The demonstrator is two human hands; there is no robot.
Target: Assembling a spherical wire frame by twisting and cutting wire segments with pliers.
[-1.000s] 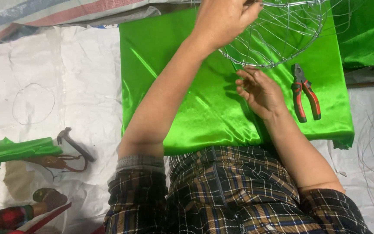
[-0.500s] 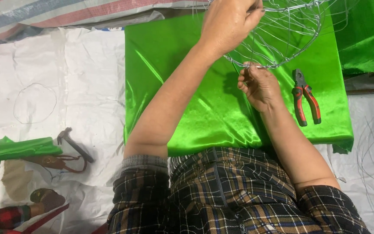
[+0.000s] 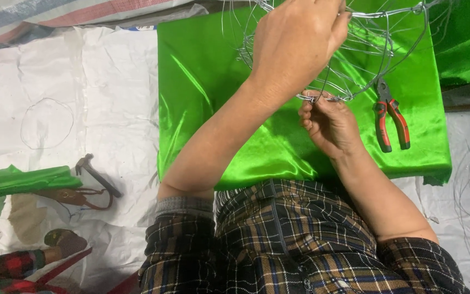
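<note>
The wire frame [image 3: 365, 49] is a rounded cage of thin silver wire, with curved ribs meeting a ring at its near edge. It is held up over the far part of the green cloth [image 3: 218, 98], and its top runs out of view, so its long axis cannot be told; the near ring lies roughly left to right, and the ribs curve up and away from the person.

The left hand [image 3: 295, 46] is closed around the wires at the upper left of the frame, fingers curled over the top. The right hand [image 3: 327, 122] is below it, its fingertips pinched shut on the near ring where a small twist of wire shows.

Pliers [image 3: 390, 117] with red and black handles lie on the cloth just right of the right hand, jaws pointing away, partly under the frame's edge. The cloth is shiny and is spread over a white sheet [image 3: 99, 81]. On the sheet, well to the left, lie a loose wire loop [image 3: 46, 123] and a dark tool [image 3: 96, 173].
</note>
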